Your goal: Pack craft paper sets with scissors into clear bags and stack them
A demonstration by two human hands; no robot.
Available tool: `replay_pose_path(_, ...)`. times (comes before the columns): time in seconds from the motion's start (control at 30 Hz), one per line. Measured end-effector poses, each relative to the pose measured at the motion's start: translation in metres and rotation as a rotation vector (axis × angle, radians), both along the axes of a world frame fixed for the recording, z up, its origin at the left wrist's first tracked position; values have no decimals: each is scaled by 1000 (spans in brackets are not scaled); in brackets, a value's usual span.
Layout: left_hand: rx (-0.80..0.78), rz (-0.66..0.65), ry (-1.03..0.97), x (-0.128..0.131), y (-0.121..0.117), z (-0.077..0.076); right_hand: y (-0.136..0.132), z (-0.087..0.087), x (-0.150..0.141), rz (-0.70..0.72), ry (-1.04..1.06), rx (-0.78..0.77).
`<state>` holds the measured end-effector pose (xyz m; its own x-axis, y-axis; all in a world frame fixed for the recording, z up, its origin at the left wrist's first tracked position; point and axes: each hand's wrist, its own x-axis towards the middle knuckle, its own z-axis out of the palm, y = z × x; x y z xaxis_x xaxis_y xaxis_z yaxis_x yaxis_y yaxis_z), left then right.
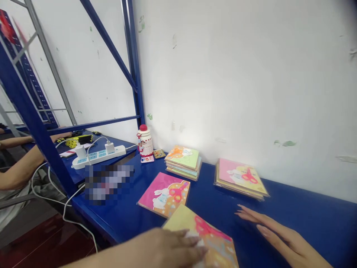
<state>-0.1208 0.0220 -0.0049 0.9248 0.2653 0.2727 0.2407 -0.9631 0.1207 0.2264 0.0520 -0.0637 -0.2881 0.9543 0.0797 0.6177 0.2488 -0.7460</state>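
My left hand (167, 247) lies flat on a yellow paper pack with a red scissors print (212, 238) at the near edge of the blue table (306, 216), fingers stretched over its left side. My right hand (273, 234) rests open on the bare table just right of that pack, fingers straight and pointing left. A pink pack with a rabbit print (164, 193) lies just beyond the yellow one. Farther back sit a stack of packs with a green top (183, 162) and a stack with a pink top (241, 178).
A red-capped white bottle (145, 143) stands by the blue post (135, 63). A white power strip (97, 155) with chargers and cables lies at left. Another person's arms (19, 163) rest on the table at far left. The white wall runs close behind.
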Motion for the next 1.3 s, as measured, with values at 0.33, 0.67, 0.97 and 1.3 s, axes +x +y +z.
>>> replay_pose_path(0.33,-1108,336,-1079,72,76,35,12,-12,-16,144,875,-75)
replay_pose_path(0.67,-1524,302,-1023,94,93,-5,-2,34,-29,-76,935,-486)
replay_pose_path(0.97,-1594,31,-818,91,80,-7,-8,42,-30,-105,1018,-345)
replay_pose_path(1.3,-1527,244,-1014,96,69,-3,-1,29,-37,-43,863,-317)
